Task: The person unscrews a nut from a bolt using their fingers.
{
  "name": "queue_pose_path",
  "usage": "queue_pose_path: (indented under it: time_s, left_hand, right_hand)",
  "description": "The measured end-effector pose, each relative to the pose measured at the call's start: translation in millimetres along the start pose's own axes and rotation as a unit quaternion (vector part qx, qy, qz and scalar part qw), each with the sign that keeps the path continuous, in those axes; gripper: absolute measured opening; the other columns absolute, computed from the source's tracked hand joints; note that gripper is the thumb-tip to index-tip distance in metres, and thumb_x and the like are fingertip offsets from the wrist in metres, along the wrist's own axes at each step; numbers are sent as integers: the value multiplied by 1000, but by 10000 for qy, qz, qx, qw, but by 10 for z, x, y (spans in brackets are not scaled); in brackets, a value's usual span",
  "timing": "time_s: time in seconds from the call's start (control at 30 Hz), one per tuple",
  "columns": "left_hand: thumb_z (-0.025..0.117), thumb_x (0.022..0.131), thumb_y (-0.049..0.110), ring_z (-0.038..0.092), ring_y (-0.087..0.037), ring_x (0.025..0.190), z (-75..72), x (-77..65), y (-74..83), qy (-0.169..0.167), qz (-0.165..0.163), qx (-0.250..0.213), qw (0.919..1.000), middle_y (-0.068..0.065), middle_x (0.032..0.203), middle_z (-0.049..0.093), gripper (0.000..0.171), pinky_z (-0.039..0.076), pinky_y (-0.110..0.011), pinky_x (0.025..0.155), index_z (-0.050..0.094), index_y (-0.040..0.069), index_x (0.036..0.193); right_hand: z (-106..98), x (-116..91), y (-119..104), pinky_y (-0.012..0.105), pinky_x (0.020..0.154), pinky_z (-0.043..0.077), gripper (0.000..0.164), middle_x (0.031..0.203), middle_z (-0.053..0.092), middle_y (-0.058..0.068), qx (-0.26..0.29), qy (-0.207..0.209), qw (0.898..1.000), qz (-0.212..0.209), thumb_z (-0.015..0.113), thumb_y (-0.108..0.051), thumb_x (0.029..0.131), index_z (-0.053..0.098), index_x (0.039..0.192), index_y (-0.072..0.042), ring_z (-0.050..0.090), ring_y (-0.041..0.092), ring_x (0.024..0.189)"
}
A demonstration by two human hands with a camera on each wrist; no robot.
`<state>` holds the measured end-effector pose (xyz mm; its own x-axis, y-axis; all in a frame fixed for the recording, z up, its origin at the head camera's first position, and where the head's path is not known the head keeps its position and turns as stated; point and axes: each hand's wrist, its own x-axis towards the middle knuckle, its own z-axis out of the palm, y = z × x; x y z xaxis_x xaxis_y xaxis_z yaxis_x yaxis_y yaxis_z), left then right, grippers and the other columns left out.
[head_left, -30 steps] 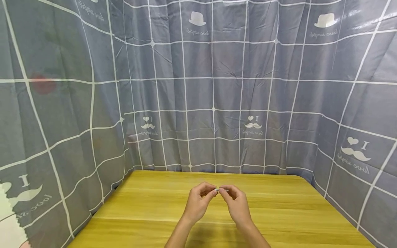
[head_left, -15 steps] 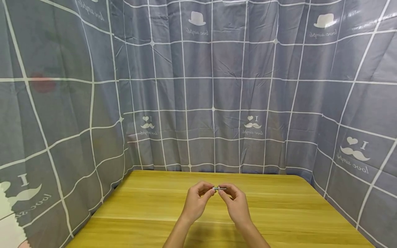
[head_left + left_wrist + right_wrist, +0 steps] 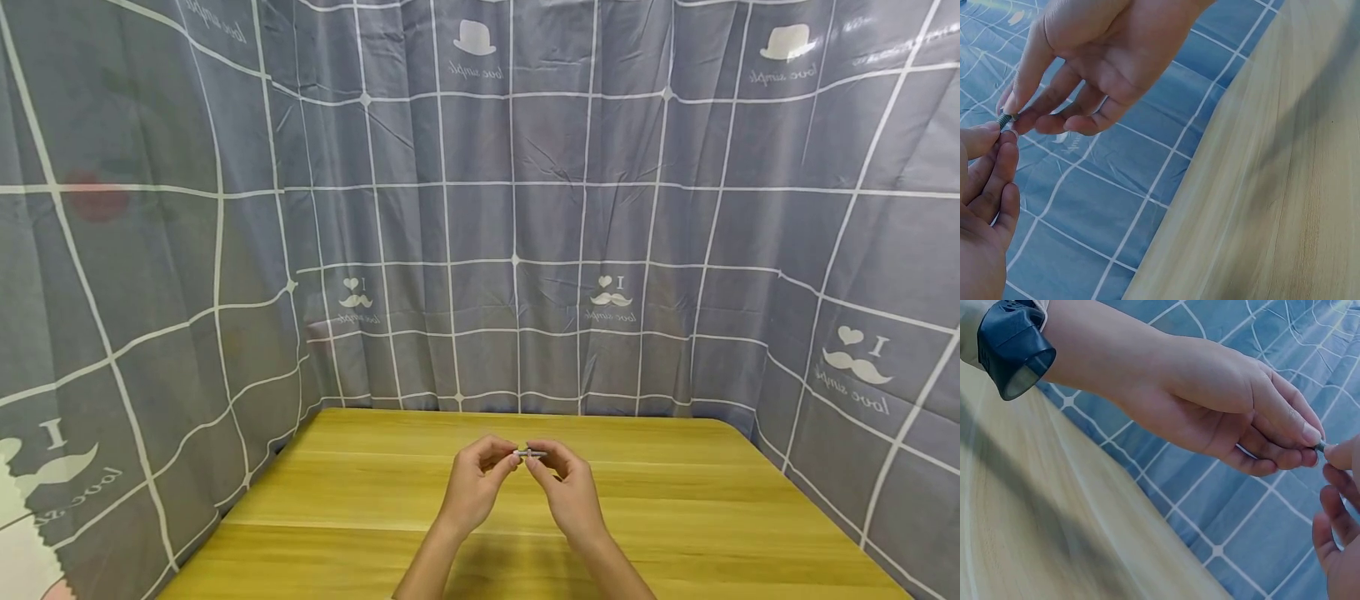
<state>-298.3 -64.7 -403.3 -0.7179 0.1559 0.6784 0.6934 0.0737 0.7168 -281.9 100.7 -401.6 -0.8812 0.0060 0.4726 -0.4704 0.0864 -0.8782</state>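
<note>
A small metal bolt (image 3: 522,453) with a threaded shank is held between the two hands, above the table. My left hand (image 3: 474,485) pinches its left end between thumb and index finger. From the other side, my right hand (image 3: 570,492) grips it with thumb and fingertips, and a wider collar shows at those fingertips. In the left wrist view the ridged thread of the bolt (image 3: 1004,121) shows between the fingertips. Only a short dark piece of the bolt (image 3: 1320,447) shows in the right wrist view; the fingers hide the rest.
A wooden table (image 3: 345,500) with yellowish grain lies under the hands. Grey curtains (image 3: 480,233) with white grid lines hang behind it and along both sides. A dark band (image 3: 1016,347) wraps the right wrist at the sleeve.
The left fingertips have drawn slightly left, away from the right ones, and more of the bolt shows between them. Both hands keep their hold, and the head view has shifted slightly.
</note>
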Motion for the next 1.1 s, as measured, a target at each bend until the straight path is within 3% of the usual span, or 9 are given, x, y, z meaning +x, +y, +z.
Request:
queue_pose_path:
  time_s: [0.17, 0.3, 0.4, 0.63, 0.73, 0.87, 1.1]
  left_hand:
    - [70, 99, 7, 71, -36, 91, -10, 1, 3, -15, -38, -31, 10000, -7, 101, 73, 10, 57, -31, 84, 72, 1, 107]
    - [70, 99, 6, 71, -37, 91, -16, -1, 4, 14, -83, -88, 9999, -8, 100, 73, 9, 57, -30, 83, 73, 1, 106]
    - [70, 99, 7, 71, -37, 91, -17, 4, 6, 26, -106, -135, 9998, -9, 100, 73, 10, 57, -30, 83, 73, 1, 107]
    - [70, 99, 5, 71, -27, 90, -13, 10, -1, 45, -133, -115, 9998, -10, 100, 72, 9, 57, -30, 83, 72, 1, 107]
    - [70, 99, 6, 71, -23, 90, -9, 10, -13, 40, -122, -130, 9998, -13, 101, 72, 10, 57, -30, 83, 72, 0, 107]
    - [70, 99, 6, 71, -21, 90, -2, 9, -26, 42, -112, -133, 9998, -13, 101, 72, 10, 57, -30, 83, 72, 0, 107]
    - [69, 99, 5, 70, -38, 93, -4, -2, -32, 59, -117, -174, 9998, -9, 102, 72, 10, 57, -30, 84, 71, -1, 107]
  right_hand:
    - [10, -3, 0, 35, 91, 51, 33, 117, 69, 10, 36, -12, 10000, -56, 71, -15, 101, 66, 130, -1, 62, 24, 106]
    - [21, -4, -9, 36, 89, 50, 23, 108, 72, 9, -40, 19, 10000, -74, 69, -13, 102, 70, 120, 1, 64, 23, 102]
    - [21, -5, -19, 34, 90, 51, 21, 110, 72, 9, 14, 30, 9999, -113, 67, -9, 102, 69, 121, -1, 65, 24, 104]
    - [22, 0, -16, 35, 89, 51, 33, 113, 71, 10, 5, 231, 9997, -52, 71, -18, 101, 65, 129, -1, 62, 25, 103]
    - [22, 5, 6, 38, 87, 48, 28, 106, 71, 7, -209, 303, 9993, 14, 71, -23, 101, 70, 120, -3, 61, 23, 100]
    - [15, 10, 27, 41, 89, 47, 17, 103, 72, 7, -174, 285, 9994, -1, 71, -16, 101, 72, 112, -4, 63, 24, 101]
    - [19, -8, 19, 35, 90, 51, 34, 115, 70, 10, 41, 121, 9999, -45, 72, -13, 100, 65, 130, -1, 62, 25, 109]
